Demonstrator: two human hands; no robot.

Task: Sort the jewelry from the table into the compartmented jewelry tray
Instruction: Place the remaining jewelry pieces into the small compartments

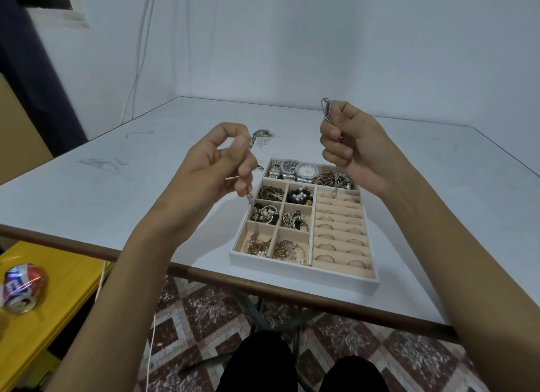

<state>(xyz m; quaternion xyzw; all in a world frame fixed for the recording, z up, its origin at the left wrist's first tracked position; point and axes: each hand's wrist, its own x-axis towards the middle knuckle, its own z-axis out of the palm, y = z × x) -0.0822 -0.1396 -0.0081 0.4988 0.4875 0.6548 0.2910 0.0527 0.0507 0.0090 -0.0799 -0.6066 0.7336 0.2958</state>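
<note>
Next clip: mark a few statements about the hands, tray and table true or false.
1. The left hand pinches a chain over the tray. True.
2. The right hand is empty. False: it grips a silver chain.
3. The watches lie in the tray's far row. True.
4. The rings sit in the tray's left column. False: the right column.
5. No jewelry remains on the table. False: one piece lies beyond the left hand.
</note>
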